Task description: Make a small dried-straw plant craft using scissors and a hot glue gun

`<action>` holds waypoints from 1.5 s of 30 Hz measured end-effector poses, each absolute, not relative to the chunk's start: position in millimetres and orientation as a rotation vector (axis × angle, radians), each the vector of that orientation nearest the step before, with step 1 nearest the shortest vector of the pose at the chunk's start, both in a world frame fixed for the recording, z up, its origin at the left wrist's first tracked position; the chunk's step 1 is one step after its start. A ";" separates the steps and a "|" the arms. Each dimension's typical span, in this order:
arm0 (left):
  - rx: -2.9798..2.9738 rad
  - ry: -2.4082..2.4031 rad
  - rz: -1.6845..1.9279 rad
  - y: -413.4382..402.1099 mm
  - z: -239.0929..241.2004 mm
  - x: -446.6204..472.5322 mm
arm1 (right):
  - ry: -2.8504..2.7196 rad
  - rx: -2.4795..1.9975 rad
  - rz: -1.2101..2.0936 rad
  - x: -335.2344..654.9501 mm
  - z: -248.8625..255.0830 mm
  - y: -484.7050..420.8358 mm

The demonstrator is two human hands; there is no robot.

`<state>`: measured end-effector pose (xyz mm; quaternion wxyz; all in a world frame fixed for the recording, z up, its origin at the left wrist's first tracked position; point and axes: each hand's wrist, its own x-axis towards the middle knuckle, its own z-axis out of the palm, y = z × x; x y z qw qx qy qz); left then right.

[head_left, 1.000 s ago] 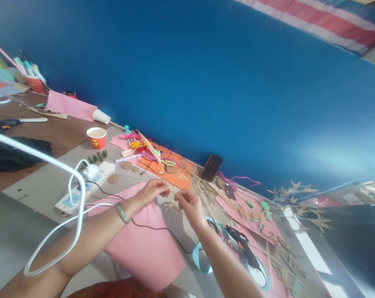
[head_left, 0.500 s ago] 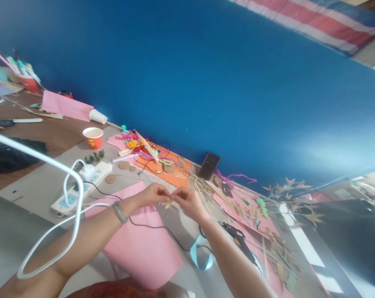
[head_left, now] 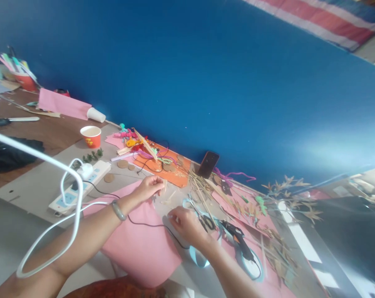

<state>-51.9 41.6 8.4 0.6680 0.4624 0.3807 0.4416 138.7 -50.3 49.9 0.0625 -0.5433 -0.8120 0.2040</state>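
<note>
My left hand [head_left: 150, 188], with a grey-green bangle on its wrist, is closed in a pinch above the far edge of a pink sheet [head_left: 143, 240]. A small pale tan piece [head_left: 165, 186] shows at its fingertips, too small to name. Lower and to the right, my right hand [head_left: 185, 223] hangs over the grey board with curled fingers; what they hold, if anything, is hidden. Scissors with dark handles [head_left: 207, 222] lie just beyond the right hand. A light blue ribbon [head_left: 197, 256] loops below it, and a black glue gun [head_left: 238, 238] rests farther right.
A white power strip [head_left: 81, 186] with cables lies at left, behind it a red paper cup [head_left: 91, 136]. A phone [head_left: 208, 164] leans on the blue wall [head_left: 187, 82]. Dried stalks [head_left: 202, 186], an orange sheet [head_left: 177, 177] and dry leaves [head_left: 283, 248] are spread about.
My hands were together at the fingertips and are now apart. The right hand has dropped down toward me, exposing the scissors; the left has shifted slightly left and up with the tan piece.
</note>
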 end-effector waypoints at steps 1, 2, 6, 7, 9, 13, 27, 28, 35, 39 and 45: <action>1.043 0.849 0.998 40.6 8.9 -51.9 | -2.520 -1.605 0.657 140.6 48.9 -58.5; 1.037 0.843 1.000 39.6 9.5 -52.0 | -2.566 -1.576 0.695 143.8 48.6 -64.9; 0.996 0.855 0.974 37.1 11.5 -53.3 | -2.496 -1.770 0.650 170.2 54.8 -69.8; 0.988 0.857 0.967 37.1 11.4 -53.7 | -2.427 -1.899 0.570 179.2 58.0 -66.8; 0.978 0.864 0.959 38.0 10.5 -54.3 | -2.296 -2.133 0.370 197.4 64.9 -59.3; 0.968 0.872 0.973 41.4 5.7 -54.5 | -2.140 -2.385 0.154 226.6 73.4 -50.7; 1.022 0.842 0.999 39.7 16.8 -55.1 | -2.260 -2.622 0.244 234.3 60.8 -66.3; 1.023 0.845 0.999 39.5 17.1 -55.1 | -2.265 -2.620 0.234 233.3 61.4 -66.5; 1.001 0.880 0.981 40.6 13.6 -54.1 | -2.234 -2.594 0.225 231.9 62.8 -69.9; 0.977 0.896 0.971 41.0 10.3 -53.6 | -2.207 -2.572 0.228 236.5 58.8 -71.8; 0.966 0.885 0.962 41.0 10.6 -52.7 | -2.197 -2.581 0.294 241.7 49.3 -69.6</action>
